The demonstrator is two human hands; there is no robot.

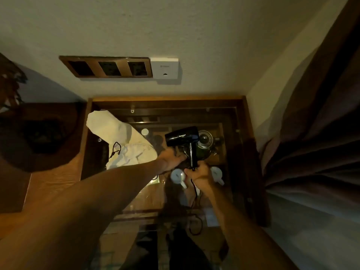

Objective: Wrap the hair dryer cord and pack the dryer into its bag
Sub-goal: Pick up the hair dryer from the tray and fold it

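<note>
A glossy black plastic hair dryer (183,138) hangs above the glass-topped wooden surface (241,133), its straight handle pinched at the base by the right hand (199,175). The left hand (172,157) has its grip curled around the handle and bunched thin black cord (194,190). A crumpled white cloth drawstring bag (120,139) lies on the glass to the left.

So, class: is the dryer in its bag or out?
Out. Both hands hold the dryer above the glass table, apart from the white bag lying left.

No text can be read. The black hair dryer (182,136) carries a pale brand mark on its barrel, too blurred to make out; the white wall box (164,68) at 12 o'clock bears small illegible lettering.
</note>
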